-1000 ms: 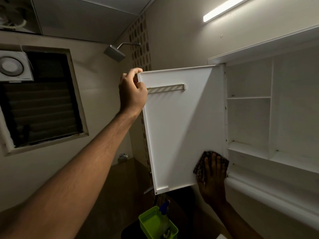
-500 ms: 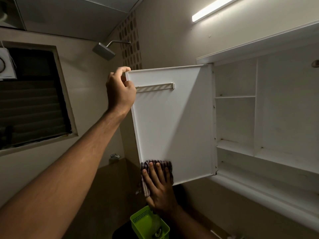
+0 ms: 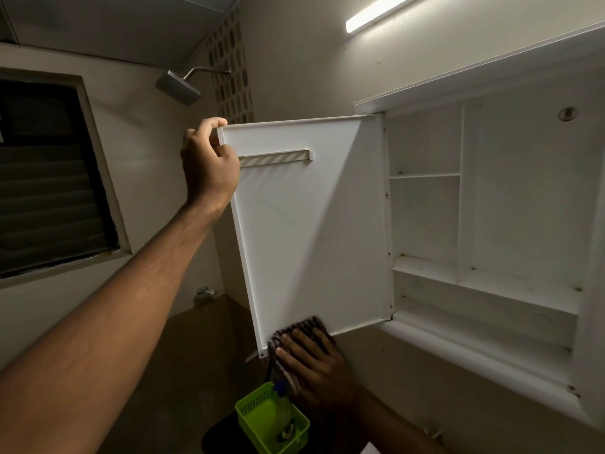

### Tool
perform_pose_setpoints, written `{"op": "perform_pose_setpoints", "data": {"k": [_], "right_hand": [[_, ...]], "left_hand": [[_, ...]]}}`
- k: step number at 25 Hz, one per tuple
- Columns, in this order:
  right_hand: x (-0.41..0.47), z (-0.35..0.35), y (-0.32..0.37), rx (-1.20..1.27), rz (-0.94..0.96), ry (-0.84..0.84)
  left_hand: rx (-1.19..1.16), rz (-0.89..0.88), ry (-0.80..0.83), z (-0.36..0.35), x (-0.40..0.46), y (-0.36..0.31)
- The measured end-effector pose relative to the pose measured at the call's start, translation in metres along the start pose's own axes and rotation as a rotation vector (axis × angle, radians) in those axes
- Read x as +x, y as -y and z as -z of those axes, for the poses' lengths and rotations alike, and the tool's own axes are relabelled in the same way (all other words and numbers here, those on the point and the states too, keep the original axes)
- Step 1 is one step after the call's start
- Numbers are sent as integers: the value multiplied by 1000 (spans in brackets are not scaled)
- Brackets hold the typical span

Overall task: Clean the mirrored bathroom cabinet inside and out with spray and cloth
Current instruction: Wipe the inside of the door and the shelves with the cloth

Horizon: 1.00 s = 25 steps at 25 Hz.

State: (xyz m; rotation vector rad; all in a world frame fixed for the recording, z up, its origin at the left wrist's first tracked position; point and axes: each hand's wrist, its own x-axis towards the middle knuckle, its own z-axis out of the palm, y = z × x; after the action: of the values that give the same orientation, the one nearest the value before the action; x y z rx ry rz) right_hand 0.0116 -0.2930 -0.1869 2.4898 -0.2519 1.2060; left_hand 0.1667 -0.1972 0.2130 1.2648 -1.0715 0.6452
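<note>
1. My left hand (image 3: 209,165) is up around 10 o'clock from the middle of view, fingers curled over the top outer corner of the cabinet door (image 3: 307,224), thumb on the near side. So that hand's gripping the door.
2. The door's swung wide open, white inner face toward me, with a little rail (image 3: 276,157) across it near the top, just right of my knuckles.
3. My right hand (image 3: 311,362) is down at 6 o'clock, fingers pretty much flat, pressing a dark checked cloth (image 3: 304,329) against the door's bottom edge near the outer corner.
4. The cabinet (image 3: 491,224) is at 3 o'clock, white shelves and dividers showing.
5. Below my right hand there's a green basket (image 3: 262,411) with a spray bottle (image 3: 283,407) standing in it.
6. Shower head (image 3: 178,86) at 11 o'clock, dark window (image 3: 49,178) at 9, strip light (image 3: 376,13) at 1.
</note>
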Motion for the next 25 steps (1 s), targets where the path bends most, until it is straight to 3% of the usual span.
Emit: {"op": "perform_pose_setpoints", "data": {"k": [6, 12, 15, 19, 25], "right_hand": [[-35, 20, -43, -155, -56, -11], [-67, 44, -72, -387, -281, 5], [-70, 65, -80, -492, -486, 102], [-61, 73, -74, -475, -665, 161], [-40, 58, -30, -221, -910, -67]], "left_hand": [[31, 2, -2, -1, -6, -4], [26, -7, -19, 0, -8, -4], [15, -20, -25, -1, -8, -3], [4, -21, -26, 0, -8, -2], [-11, -13, -37, 2, -11, -7]]}}
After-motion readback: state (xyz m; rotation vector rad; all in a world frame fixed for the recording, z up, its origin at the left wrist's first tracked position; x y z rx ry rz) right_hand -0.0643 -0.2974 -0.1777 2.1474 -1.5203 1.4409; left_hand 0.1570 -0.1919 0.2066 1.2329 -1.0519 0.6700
